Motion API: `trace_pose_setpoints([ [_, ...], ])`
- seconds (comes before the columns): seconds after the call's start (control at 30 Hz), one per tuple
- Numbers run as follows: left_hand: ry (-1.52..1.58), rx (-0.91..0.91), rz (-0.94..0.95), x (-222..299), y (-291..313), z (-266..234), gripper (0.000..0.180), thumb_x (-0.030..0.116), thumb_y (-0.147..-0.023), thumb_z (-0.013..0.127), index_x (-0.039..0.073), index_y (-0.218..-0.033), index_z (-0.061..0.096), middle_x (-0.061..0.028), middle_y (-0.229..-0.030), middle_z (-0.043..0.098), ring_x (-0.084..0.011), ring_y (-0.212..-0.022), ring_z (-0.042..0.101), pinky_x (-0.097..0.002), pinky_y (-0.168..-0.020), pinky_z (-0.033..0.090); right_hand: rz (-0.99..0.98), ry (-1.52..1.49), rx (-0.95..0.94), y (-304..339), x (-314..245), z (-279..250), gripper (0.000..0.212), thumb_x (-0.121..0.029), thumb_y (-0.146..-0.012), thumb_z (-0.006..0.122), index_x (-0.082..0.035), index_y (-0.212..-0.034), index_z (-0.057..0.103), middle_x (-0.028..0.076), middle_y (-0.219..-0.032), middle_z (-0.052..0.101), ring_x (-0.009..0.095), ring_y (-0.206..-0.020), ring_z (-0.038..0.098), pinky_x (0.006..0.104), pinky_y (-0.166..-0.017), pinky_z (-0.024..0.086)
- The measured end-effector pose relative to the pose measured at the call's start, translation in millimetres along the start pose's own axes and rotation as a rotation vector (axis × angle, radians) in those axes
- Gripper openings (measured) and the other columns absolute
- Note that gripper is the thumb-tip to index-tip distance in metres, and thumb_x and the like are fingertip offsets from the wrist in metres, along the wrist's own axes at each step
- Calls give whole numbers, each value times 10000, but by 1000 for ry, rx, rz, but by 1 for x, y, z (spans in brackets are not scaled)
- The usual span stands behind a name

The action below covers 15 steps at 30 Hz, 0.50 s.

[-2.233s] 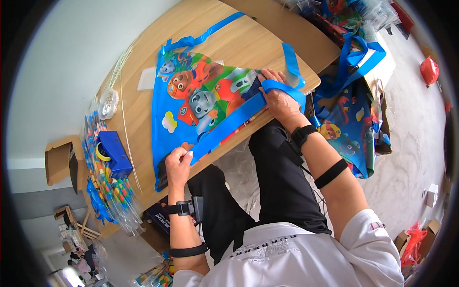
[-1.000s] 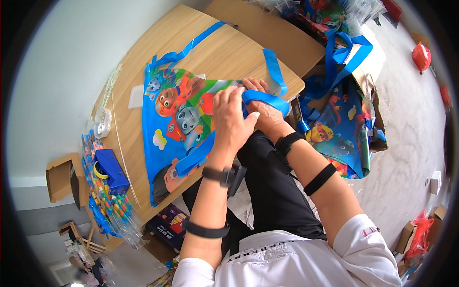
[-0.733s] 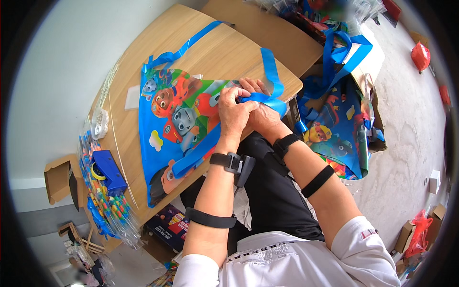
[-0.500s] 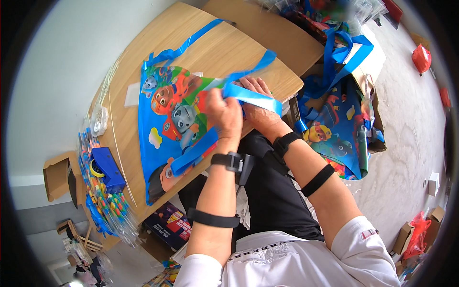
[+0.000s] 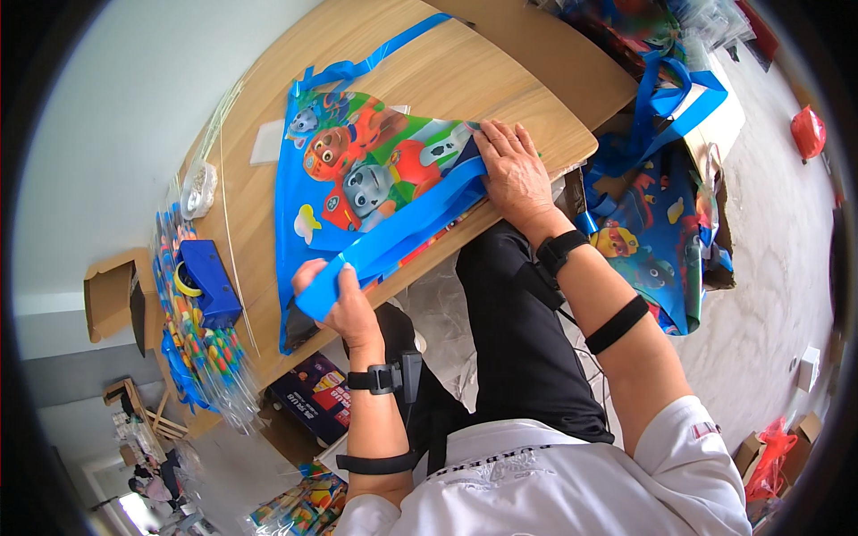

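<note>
Fingers clamped on blue ribbon [image 5: 393, 228], the left hand [image 5: 351, 313] now draws it back along the printed cloth [image 5: 366, 183], apparently making 2 layers, the right hand [image 5: 520, 179] flat, fingers close together, at the cloth's right corner.

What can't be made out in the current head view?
Head view:
- Printed sheet: the part beneath the right hand, covered by it.
- Left hand: its grip, partly hidden by the blue ribbon.
- Dark box: its upper part, hidden by the table.
- Clear packets: cut off by the upper edge.
</note>
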<state>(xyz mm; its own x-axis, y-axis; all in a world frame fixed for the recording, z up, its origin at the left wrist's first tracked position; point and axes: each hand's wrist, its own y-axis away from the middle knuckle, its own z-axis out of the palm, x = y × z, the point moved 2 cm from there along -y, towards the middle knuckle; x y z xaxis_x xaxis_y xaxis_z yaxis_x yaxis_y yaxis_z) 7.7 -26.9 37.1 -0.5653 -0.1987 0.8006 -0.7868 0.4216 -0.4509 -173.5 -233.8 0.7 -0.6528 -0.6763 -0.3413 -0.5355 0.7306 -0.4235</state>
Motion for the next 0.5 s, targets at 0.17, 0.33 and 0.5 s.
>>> trace_pose_setpoints([
  [0.17, -85, 246, -34, 22, -32, -10, 464, 78, -742, 629, 4, -1185, 513, -137, -1249, 469, -247, -1145, 450, -408, -975, 356, -32, 59, 34, 2, 9, 2, 487, -92, -772, 598, -22, -1251, 548, 117, -1356, 507, 266, -1322, 412, 440, -1136, 273],
  [0.33, -70, -357, 300, 55, -61, 43, 486, 79, -709, 685, 17, -1179, 574, -101, -1193, 576, -276, -1166, 487, -385, -995, 381, -28, 45, 26, 2, 8, -3, 497, -89, -762, 610, -25, -1252, 550, 117, -1365, 502, 265, -1325, 410, 439, -1138, 271],
  [0.5, -337, -727, 476, 61, -20, 128, 607, 217, -582, 806, 53, -1135, 617, -145, -1265, 510, -352, -1221, 423, -461, -1035, 359, -22, 22, 30, 1, 3, 0, 491, -92, -770, 607, -29, -1254, 550, 116, -1370, 498, 263, -1324, 412, 438, -1139, 267],
])
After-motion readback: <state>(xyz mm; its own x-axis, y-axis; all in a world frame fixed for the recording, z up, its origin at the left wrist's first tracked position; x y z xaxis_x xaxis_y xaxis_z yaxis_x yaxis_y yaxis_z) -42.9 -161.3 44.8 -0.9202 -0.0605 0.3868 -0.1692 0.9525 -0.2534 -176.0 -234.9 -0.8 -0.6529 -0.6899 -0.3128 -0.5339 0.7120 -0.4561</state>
